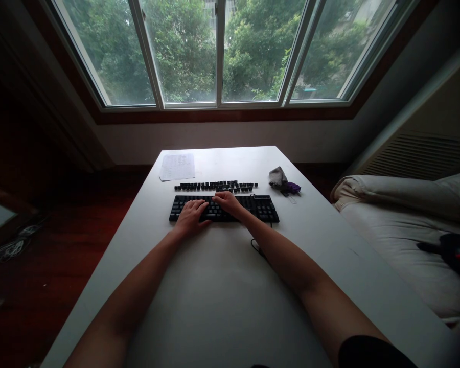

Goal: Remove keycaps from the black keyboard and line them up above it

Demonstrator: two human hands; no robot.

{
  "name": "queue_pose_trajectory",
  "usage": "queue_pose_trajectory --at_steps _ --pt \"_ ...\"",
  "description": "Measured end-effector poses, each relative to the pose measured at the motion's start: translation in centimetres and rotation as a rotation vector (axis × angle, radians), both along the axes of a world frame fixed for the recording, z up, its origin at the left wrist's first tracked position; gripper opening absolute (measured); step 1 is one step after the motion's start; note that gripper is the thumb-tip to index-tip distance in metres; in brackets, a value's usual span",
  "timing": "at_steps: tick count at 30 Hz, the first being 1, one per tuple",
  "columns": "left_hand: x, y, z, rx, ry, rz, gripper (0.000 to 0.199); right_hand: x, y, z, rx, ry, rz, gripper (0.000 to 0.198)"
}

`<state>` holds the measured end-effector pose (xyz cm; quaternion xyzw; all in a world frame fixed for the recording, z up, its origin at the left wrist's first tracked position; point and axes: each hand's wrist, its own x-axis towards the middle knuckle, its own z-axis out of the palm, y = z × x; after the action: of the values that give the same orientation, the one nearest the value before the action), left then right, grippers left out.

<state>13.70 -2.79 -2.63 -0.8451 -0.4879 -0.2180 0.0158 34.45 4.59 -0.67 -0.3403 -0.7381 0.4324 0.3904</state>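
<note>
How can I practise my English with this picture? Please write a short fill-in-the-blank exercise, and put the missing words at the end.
1. Beside the bare right hand, the bare left hand rests on the black rectangular keyboard with its back facing ____.
2. Seen from the person, the small black pieces lie in rows on the ____ side of the keyboard.
3. The rectangular white paper sheet lies to the ____ of the crumpled grey and purple bundle.

Missing words: up; far; left.
</note>
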Motion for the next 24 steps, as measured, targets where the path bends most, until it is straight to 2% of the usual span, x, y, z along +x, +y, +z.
queue_pose_trajectory --at_steps 3,6,11,17,20,24 --pt "-0.1 0.1 -0.1 -0.003 0.002 0.001 0.065 -0.2 -0.3 1.3 -0.001 0.063 -0.008 0.042" --pt "-0.1 0.2 -0.2 -0.011 -0.004 -0.003 0.066 -1.0 0.0 1.9 -0.083 0.112 0.018 0.044" --pt "-0.1 0.3 0.0 -0.005 -0.001 -0.008 0.066 -2.6 1.0 0.7 -0.197 0.155 0.045 0.037" --pt "-0.2 0.3 0.1 -0.008 -0.009 -0.013 0.065 -2.9 1.5 -0.7 -0.234 0.198 0.043 0.036" --pt "-0.3 0.2 0.1 -0.005 -0.009 -0.01 0.065 -2.3 2.3 -0.8 -0.142 0.164 -0.08 0.037" --pt "-0.2 0.0 0.1 -0.003 -0.008 -0.006 0.065 -1.2 3.4 -0.9 0.154 -0.113 -0.355 0.033"
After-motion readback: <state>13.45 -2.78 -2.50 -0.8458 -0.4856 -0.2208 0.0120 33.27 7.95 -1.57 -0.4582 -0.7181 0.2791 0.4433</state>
